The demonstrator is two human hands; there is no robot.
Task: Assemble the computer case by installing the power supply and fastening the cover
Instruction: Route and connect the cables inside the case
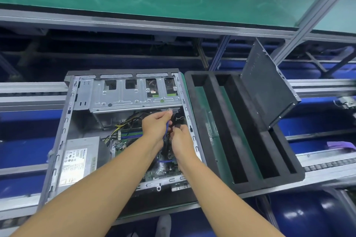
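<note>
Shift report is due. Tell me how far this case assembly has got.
Done: the power supply sits in the near-left corner of the case. In hand: the left hand and right hand both hold cables inside, below the drive cage. Left: the cover leans in the foam tray beside the case, not yet fitted or fastened.

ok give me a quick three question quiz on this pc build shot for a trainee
1. True or false: the cover is already on the case.
2. Where does the power supply sit? A: the case's near-left corner. B: its far-right corner. C: outside it.
3. Fill in: the left hand and the right hand both grip ____.
Key: 1 false, it leans in the tray. 2 A. 3 cables.
</note>
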